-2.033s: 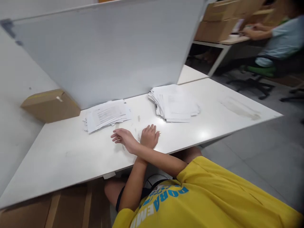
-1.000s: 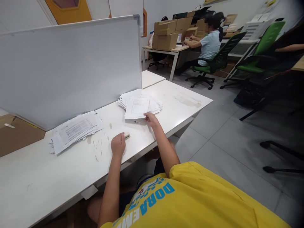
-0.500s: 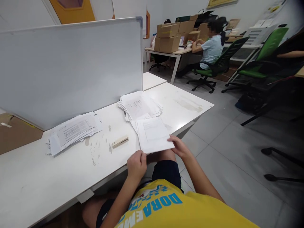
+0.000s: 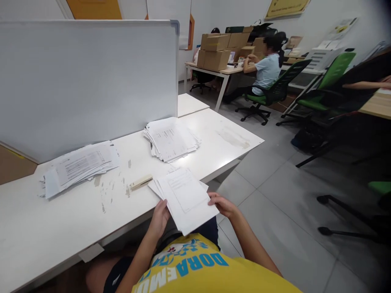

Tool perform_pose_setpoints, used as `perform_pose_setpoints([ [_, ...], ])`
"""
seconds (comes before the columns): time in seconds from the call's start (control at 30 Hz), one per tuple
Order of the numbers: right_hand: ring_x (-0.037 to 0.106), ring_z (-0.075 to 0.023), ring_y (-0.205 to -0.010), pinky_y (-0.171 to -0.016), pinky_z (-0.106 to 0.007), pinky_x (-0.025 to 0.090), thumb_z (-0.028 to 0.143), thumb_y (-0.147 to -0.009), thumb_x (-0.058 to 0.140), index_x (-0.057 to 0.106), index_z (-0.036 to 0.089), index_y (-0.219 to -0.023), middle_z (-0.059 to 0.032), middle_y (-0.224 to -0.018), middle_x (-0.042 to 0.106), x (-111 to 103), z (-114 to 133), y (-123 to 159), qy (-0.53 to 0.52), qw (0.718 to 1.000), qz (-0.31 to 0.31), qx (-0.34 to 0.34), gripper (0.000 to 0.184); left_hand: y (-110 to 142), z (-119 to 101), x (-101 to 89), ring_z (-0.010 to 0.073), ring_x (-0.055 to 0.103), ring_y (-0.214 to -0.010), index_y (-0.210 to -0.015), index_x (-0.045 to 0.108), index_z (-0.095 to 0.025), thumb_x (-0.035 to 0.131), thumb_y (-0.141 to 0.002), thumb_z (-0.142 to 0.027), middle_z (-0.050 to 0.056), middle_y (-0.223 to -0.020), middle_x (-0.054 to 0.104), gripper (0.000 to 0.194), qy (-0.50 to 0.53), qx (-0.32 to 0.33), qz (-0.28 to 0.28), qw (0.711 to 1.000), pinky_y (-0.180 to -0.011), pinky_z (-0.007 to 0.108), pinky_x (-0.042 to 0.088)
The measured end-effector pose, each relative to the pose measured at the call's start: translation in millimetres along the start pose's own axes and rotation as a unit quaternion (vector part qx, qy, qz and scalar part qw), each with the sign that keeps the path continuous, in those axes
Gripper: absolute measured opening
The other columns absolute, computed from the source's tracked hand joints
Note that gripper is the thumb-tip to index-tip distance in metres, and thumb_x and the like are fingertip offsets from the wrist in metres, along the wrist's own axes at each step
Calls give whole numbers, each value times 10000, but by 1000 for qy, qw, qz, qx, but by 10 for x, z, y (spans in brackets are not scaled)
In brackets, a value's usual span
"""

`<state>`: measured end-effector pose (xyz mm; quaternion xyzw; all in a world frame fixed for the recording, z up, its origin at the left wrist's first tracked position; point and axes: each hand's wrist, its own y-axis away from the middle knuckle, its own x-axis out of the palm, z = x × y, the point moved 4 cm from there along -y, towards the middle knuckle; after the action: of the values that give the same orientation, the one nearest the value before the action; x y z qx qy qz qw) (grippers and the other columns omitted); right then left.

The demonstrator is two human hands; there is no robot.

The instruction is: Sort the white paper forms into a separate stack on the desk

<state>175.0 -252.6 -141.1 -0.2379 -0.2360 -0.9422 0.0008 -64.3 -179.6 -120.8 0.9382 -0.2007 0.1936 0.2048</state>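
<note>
A small sheaf of printed papers point(image 4: 183, 199) hangs over the front edge of the white desk point(image 4: 61, 219). My left hand point(image 4: 159, 219) grips its left edge and my right hand point(image 4: 222, 204) pinches its right edge. A beige stapler point(image 4: 141, 182) lies on the desk just left of the sheaf. Behind it sits a thick paper stack point(image 4: 169, 138), and a second paper stack point(image 4: 77, 165) lies further left.
A white partition board point(image 4: 88, 77) runs along the desk's back. To the right is open grey floor with green office chairs point(image 4: 275, 87). A person in a light blue top point(image 4: 265, 69) sits at a far table piled with cardboard boxes point(image 4: 215, 51).
My right hand pulled a sheaf off the right stack. My left hand let go of the stapler and took the sheaf's left edge. Both hands drew the sheaf toward me.
</note>
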Motion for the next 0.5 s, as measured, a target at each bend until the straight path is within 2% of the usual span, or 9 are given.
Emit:
perform_pose_setpoints([
  [0.07, 633, -175, -624, -662, -297, 500, 173, -505, 686, 740, 155, -741, -37, -704, 732, 60, 64, -35, 21, 1000, 13, -20, 242, -111, -156, 86, 339, 664, -1029, -989, 707, -192, 773, -713, -423, 99, -971, 742, 366, -32, 42, -8, 999, -887, 432, 518],
  [0.13, 624, -197, -660, -683, -327, 492, 193, -555, 701, 730, 165, -718, -42, -708, 719, 144, 177, -75, 68, 996, 9, -64, 168, -255, -383, 113, 339, 677, -991, -983, 714, -183, 770, -708, -373, 99, -932, 747, 339, -96, 100, 7, 990, -850, 441, 532],
  [0.2, 610, -218, -704, -705, -346, 482, 225, -604, 699, 711, 181, -685, -38, -710, 702, 248, 336, -143, 121, 983, -29, -138, 94, -395, -654, 71, 330, 691, -911, -965, 714, -161, 784, -671, -369, 104, -881, 747, 366, -157, 163, 9, 974, -786, 439, 550],
  [0.33, 588, -210, -771, -747, -339, 480, 331, -686, 647, 698, 186, -769, -13, -750, 677, 479, 622, -397, 179, 937, -111, -280, 174, -585, -1110, -66, 295, 693, -847, -891, 705, -151, 799, -620, -391, 76, -788, 734, 374, -182, 222, -14, 958, -744, 392, 559],
  [0.43, 554, -181, -690, -665, -309, 471, 371, -741, 571, 657, 175, -744, -3, -682, 620, 587, 704, -635, 251, 905, -125, -321, 214, -579, -1336, -100, 269, 689, -797, -787, 684, -174, 804, -594, -427, 41, -693, 698, 339, -196, 295, -52, 934, -721, 369, 567],
  [0.5, 522, -172, -631, -607, -302, 453, 345, -761, 531, 606, 181, -672, -2, -625, 563, 602, 723, -743, 309, 875, -140, -344, 200, -533, -1408, -64, 264, 688, -831, -792, 685, -195, 774, -624, -471, 48, -727, 702, 335, -200, 332, -34, 921, -758, 375, 571],
])
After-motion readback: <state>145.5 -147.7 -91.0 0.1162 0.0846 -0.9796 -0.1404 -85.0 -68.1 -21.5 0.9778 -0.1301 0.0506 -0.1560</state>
